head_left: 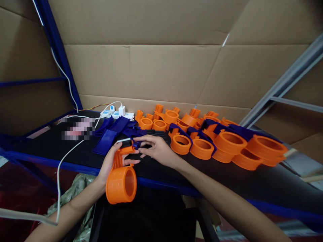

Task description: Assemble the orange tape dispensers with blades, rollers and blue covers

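Note:
My left hand [111, 159] is wrapped round the ribbed handle of an orange plastic part with a wide ring [117, 186] at its lower end. At the top of this part sits a black piece with a white toothed strip [124, 141]. From the right, my right hand [157, 151] pinches a small dark blue plastic piece [136, 144] against the upper end of the orange part. Just behind the hands lie several flat dark blue plastic pieces [104, 142]. Several black pieces [157, 133] lie behind my right hand.
Many orange ring parts [202, 148], some with blue pieces attached, are piled along the right and back of the black table [42, 148]. A white power strip [116, 114] with plugs stands at the back left. A white cable [59, 174] hangs over the front edge.

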Demonstrator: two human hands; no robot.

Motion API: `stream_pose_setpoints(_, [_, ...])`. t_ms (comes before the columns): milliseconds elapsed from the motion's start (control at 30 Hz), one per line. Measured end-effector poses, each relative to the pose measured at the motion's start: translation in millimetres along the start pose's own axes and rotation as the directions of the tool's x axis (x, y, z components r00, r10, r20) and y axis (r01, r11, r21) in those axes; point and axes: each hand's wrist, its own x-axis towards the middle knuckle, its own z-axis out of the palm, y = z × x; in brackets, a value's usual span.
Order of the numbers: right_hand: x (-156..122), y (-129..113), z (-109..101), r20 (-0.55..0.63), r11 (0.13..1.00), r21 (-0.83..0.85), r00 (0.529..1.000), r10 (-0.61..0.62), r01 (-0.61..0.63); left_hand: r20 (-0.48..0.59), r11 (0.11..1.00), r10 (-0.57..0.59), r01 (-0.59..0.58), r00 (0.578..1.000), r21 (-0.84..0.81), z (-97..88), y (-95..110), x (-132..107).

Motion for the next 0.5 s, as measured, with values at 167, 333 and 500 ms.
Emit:
stream_pose_setpoints(167, [-2.7, 2.0, 1.1, 0.074, 0.999, 0.003, 0.997, 0.031, -0.032, 0.054, 0.999, -0.032, 0.031, 0.998, 0.005, -3.6, -0.1, -0.1])
stream_pose_setpoints(333, [-3.3, -6.1, -1.3, 0.094, 0.998, -0.005, 0.994, 0.056, -0.056, 0.050, 1.000, -0.016, 0.015, 0.999, 0.010, -4.1, 1.4, -0.6])
stream_pose_setpoints(500, [-3.7, -14.2, -7.7, 0.031, 0.999, -0.005, 0.998, -0.049, 0.049, 0.014, 1.000, 0.025, -0.025, 1.000, 0.019, 0.9, 0.3, 1.0])
